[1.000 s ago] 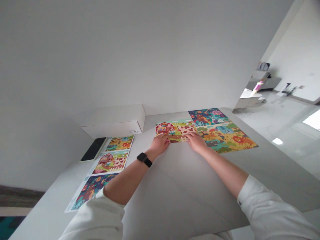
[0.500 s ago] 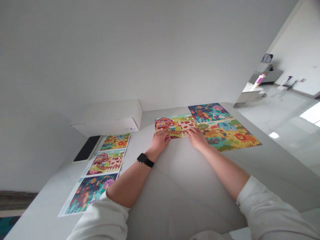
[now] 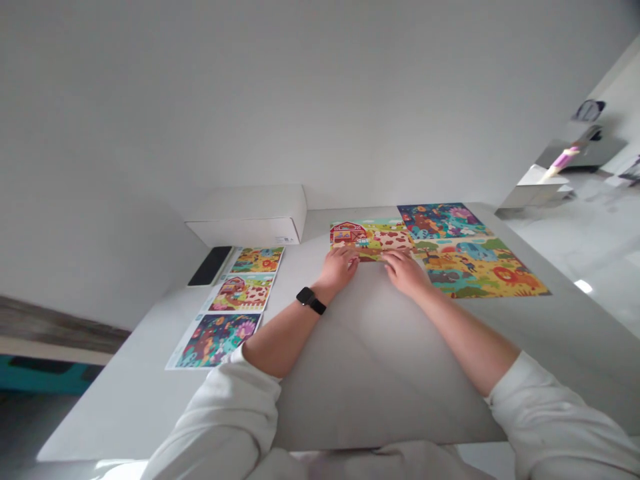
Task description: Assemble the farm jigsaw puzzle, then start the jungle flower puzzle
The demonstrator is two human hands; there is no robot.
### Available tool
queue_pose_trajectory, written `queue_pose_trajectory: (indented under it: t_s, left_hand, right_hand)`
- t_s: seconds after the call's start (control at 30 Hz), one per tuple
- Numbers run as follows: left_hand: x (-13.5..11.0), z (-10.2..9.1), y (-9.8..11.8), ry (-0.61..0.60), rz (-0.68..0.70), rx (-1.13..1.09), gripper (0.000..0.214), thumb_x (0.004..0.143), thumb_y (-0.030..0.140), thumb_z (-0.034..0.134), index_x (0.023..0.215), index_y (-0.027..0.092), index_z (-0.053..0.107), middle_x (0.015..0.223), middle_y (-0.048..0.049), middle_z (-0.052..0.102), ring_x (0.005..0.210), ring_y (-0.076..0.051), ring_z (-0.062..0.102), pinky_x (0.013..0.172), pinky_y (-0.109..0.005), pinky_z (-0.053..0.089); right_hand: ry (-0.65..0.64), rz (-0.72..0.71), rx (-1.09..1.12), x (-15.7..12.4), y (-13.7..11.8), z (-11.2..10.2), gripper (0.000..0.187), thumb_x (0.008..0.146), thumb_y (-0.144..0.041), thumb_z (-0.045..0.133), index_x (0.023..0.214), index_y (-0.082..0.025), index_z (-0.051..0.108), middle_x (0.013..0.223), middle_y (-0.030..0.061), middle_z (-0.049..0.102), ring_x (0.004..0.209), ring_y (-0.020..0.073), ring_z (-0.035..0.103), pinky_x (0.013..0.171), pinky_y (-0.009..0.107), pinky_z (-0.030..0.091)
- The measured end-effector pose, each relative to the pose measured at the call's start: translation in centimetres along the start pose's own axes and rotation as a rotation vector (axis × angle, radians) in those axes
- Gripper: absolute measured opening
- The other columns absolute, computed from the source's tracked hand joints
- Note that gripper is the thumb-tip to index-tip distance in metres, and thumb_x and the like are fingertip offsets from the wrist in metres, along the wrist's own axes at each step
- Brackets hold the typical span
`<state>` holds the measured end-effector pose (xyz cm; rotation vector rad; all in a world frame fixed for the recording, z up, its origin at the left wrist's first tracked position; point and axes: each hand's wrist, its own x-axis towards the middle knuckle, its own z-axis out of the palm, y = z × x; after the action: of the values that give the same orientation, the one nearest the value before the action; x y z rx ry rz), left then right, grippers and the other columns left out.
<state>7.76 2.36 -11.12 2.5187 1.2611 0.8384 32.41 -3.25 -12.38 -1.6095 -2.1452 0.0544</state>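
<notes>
on the farm puzzle (image 3: 373, 240), hands (image 3: 340, 269) (image 3: 406, 273) unmoved

Flat sheets (image 3: 241, 293), then a box (image 3: 247, 230) — probably cardboard

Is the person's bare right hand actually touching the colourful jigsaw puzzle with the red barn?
Touching. The head view shows the bare right hand with its fingers lying on the lower edge of the colourful jigsaw puzzle with the red barn.

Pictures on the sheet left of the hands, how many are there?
3: a yellow scene by the box, a farm scene in the middle, and a dark scene nearest the person.
</notes>
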Motion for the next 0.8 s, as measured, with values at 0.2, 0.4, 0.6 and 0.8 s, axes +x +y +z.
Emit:
queue_pose_trajectory:
  t_s: [0.2,0.4,0.6,0.8]
  left_hand:
    - [-2.1,-3.0,2.4,-0.069,-0.112,-0.344,0.026,0.106,0.03,0.049,0.102,0.02,0.072,0.074,-0.0013,0.072,0.074,-0.017,0.068,0.077,-0.028,0.05]
    - [-6.1,-3.9,3.6,-0.221,-0.322,-0.524,0.056,0.108,0.06,0.038,0.074,0.021,0.06,0.05,0.004,0.052,0.049,-0.013,0.049,0.058,-0.027,0.039]
    - [-7.5,-2.8,2.9,-0.376,-0.197,-0.458,0.06,0.101,0.061,0.047,0.058,0.02,0.05,0.052,0.0034,0.048,0.054,-0.012,0.045,0.058,-0.028,0.033]
    - [-7.6,-2.8,2.8,-0.375,-0.108,-0.394,0.046,0.102,0.049,0.049,0.068,0.02,0.06,0.058,0.0023,0.057,0.06,-0.014,0.051,0.061,-0.027,0.035]
  right_hand:
    - [-0.119,0.013,0.185,-1.1,-4.8,-1.4,0.031,0.102,-0.022,0.056,0.117,-0.027,0.082,0.115,0.0062,0.083,0.103,0.0242,0.076,0.095,0.035,0.055]
    - [-0.234,0.061,0.193,-2.8,-8.0,-1.7,0.024,0.104,-0.033,0.061,0.095,-0.024,0.081,0.084,0.0048,0.081,0.075,0.0186,0.071,0.069,0.028,0.041]
    - [-0.343,0.08,0.052,-4.2,-9.3,-0.8,0.035,0.105,-0.042,0.061,0.082,-0.023,0.078,0.08,0.0062,0.08,0.072,0.019,0.07,0.063,0.03,0.031]
    - [-0.349,0.056,-0.015,-3.9,-8.7,-0.2,0.033,0.104,-0.041,0.059,0.083,-0.025,0.079,0.084,0.006,0.082,0.076,0.0205,0.071,0.063,0.03,0.03]
